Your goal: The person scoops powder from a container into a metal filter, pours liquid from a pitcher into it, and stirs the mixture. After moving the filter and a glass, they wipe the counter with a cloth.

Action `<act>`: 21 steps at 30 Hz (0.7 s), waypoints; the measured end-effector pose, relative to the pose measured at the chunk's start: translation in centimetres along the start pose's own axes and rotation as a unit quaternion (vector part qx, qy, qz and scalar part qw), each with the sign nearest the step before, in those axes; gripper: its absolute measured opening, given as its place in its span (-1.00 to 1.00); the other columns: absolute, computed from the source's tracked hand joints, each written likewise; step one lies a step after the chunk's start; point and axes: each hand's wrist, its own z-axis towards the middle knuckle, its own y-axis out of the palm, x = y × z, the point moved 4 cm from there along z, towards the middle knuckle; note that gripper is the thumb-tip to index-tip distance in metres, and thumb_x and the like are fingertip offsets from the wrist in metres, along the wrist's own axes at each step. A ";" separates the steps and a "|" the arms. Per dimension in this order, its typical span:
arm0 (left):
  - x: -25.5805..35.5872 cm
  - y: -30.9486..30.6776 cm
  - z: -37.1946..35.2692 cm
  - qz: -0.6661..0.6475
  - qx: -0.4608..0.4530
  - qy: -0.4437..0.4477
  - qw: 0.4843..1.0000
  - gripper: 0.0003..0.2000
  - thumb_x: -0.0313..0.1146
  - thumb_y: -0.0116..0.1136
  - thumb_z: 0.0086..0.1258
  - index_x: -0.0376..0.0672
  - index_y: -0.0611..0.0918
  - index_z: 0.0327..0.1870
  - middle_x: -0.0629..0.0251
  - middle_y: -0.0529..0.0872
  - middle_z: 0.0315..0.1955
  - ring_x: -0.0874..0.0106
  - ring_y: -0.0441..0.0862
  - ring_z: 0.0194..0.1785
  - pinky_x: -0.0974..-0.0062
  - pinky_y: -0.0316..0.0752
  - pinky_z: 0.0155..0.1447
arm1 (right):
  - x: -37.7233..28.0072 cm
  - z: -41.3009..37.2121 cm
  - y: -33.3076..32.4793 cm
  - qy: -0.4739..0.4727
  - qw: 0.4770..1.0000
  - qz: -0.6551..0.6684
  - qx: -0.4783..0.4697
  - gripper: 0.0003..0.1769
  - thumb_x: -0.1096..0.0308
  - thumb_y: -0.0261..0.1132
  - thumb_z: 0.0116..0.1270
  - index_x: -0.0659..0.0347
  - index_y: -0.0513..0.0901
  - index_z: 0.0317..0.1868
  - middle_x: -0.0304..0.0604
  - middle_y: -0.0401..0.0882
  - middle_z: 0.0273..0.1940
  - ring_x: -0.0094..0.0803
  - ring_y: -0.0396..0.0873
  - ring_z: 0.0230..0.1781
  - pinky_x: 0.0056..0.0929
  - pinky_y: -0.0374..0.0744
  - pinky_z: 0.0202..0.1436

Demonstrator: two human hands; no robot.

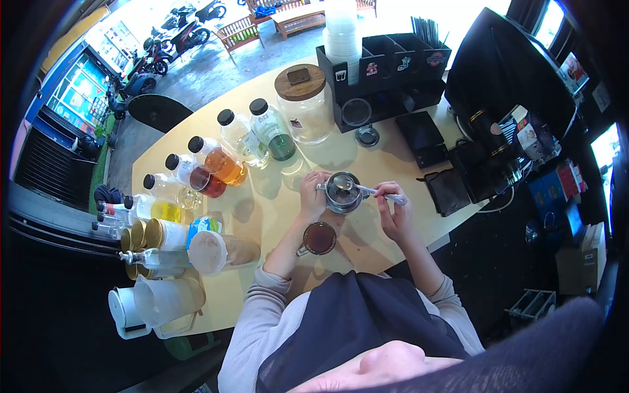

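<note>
My left hand (pixel 315 190) is closed at the left side of a clear glass mug (pixel 344 203), by its handle. Dark contents show inside the mug, though I cannot make out what they are. Pinched in my right hand (pixel 395 213) is a metal spoon (pixel 367 190), its bowl over the mug's opening and its handle pointing right. Just below my left hand, beside the forearm, stands a second glass mug (pixel 320 238) filled with brown liquid.
Bottles of coloured liquid (pixel 226 164) line the table's left side, with a lidded tub (pixel 208 253) and pitchers (pixel 170 302) nearer me. A wooden-lidded jar (pixel 305 111) and a black cup organizer (pixel 386 78) stand at the back. Black cases (pixel 422 141) lie right.
</note>
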 end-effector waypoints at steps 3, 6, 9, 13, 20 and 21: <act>-0.5 0.0 -0.3 -0.009 0.001 -0.004 1.000 -0.59 -0.32 -0.18 0.62 -0.30 0.74 -0.31 0.08 0.78 -0.32 0.08 0.66 -0.18 0.17 0.42 0.20 | 0.1 -0.2 0.0 0.012 1.000 -0.002 -0.003 -0.92 0.60 0.14 0.42 0.28 0.51 -0.13 -0.02 0.58 -0.18 -0.25 0.59 -0.15 -0.38 0.52 -0.03; -0.7 -0.1 -0.5 -0.015 -0.005 -0.018 1.000 -0.63 -0.34 -0.13 0.60 -0.35 0.71 -0.31 0.01 0.76 -0.34 0.04 0.65 -0.21 0.18 0.47 0.11 | 0.4 -0.4 0.0 0.013 1.000 -0.005 -0.001 -0.92 0.61 0.15 0.41 0.27 0.51 -0.14 -0.02 0.58 -0.18 -0.24 0.59 -0.15 -0.38 0.53 -0.02; -0.3 -0.4 -0.4 -0.003 -0.007 -0.001 1.000 -0.66 -0.35 -0.08 0.57 -0.37 0.71 -0.31 -0.03 0.74 -0.35 0.02 0.65 -0.20 0.19 0.49 0.04 | 0.0 -0.4 -0.2 0.001 1.000 -0.015 0.000 -0.90 0.62 0.17 0.38 0.27 0.52 -0.15 -0.01 0.60 -0.17 -0.22 0.61 -0.16 -0.37 0.54 -0.05; -0.2 -0.7 -0.4 0.004 -0.043 0.012 0.999 -0.68 -0.31 -0.05 0.55 -0.37 0.70 -0.23 -0.03 0.74 -0.30 0.02 0.67 -0.16 0.20 0.50 0.01 | -0.9 -0.4 -0.5 -0.053 0.998 -0.038 -0.002 -0.86 0.65 0.19 0.34 0.26 0.55 -0.14 0.02 0.62 -0.16 -0.20 0.64 -0.18 -0.34 0.59 -0.12; 0.1 -0.8 -0.9 -0.051 -0.071 -0.021 0.996 -0.63 -0.27 -0.10 0.53 -0.27 0.66 0.14 -0.02 0.75 -0.06 0.10 0.70 0.00 0.27 0.52 0.16 | -0.3 -1.5 -0.3 -0.084 0.991 -0.097 -0.020 -0.76 0.68 0.26 0.25 0.22 0.64 -0.12 -0.02 0.65 -0.15 -0.20 0.65 -0.18 -0.33 0.62 -0.15; -0.5 -0.8 -1.1 -0.050 -0.072 -0.020 0.996 -0.63 -0.27 -0.10 0.53 -0.27 0.66 0.14 -0.02 0.75 -0.06 0.10 0.70 0.00 0.27 0.52 0.16 | -0.3 -1.6 -0.2 -0.093 0.989 -0.114 -0.028 -0.74 0.69 0.28 0.23 0.21 0.65 -0.11 -0.03 0.65 -0.16 -0.20 0.65 -0.18 -0.34 0.62 -0.16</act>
